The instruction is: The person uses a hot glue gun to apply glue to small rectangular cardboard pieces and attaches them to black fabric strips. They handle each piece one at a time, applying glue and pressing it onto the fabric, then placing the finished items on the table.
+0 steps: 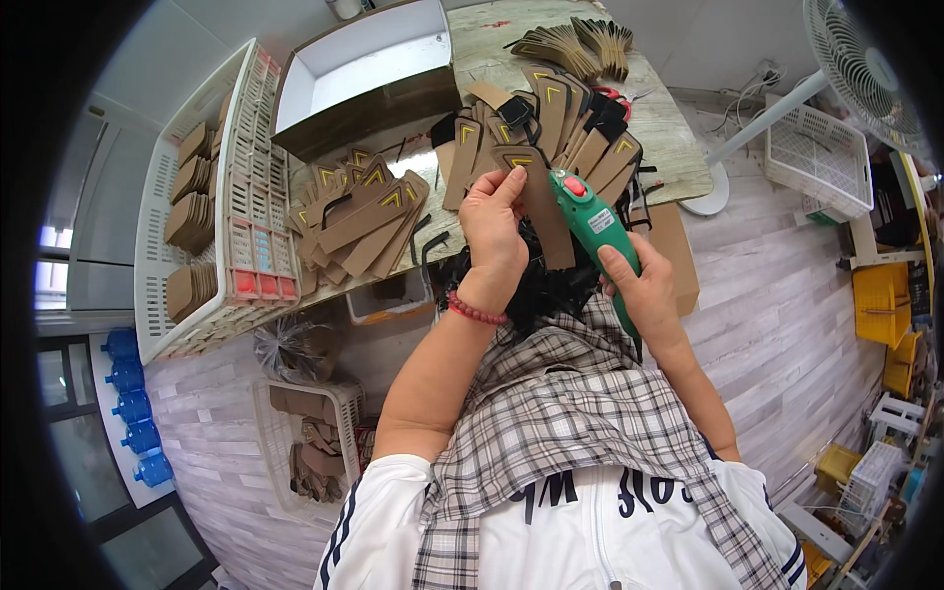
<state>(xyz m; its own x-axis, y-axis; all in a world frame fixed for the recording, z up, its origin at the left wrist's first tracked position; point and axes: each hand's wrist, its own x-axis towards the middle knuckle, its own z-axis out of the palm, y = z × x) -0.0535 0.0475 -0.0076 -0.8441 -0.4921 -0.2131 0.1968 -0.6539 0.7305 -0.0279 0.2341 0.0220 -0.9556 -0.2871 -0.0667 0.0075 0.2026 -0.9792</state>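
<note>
Left fingers [510, 184] pinch a brown strip [547, 224] near its far end, its length slanting below and right of them; right fingers [617, 264], farther from it, wrap a green tool [596, 222].

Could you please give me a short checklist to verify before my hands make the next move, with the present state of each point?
1. Left hand has the brown piece: ok, pinched near its yellow mark.
2. Right hand has the green tool: ok, fingers around its lower body.
3. Tool running or off: cannot tell; a red button shows on it.
4. Tool's upper end touching the piece: cannot tell; they are very close in this view.
5. Red bracelet away from the tool: ok, it sits apart on the left wrist.
6. Left-side pile of brown pieces neatly stacked: not ok, pieces overlap at different angles.
</note>
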